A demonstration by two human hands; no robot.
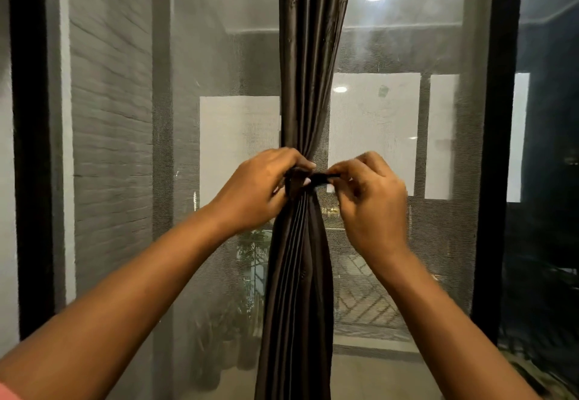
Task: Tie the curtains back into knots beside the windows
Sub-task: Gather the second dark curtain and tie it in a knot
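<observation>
Curtain (302, 86) fabric, dark and pleated, is seen hanging down the middle of the mesh-screened window (219, 117), gathered at a narrow waist. The left hand (257, 193) is clamped around the bunched waist, while a dark tie band (319, 178) is pinched by the right hand (369, 202) just beside it.
</observation>
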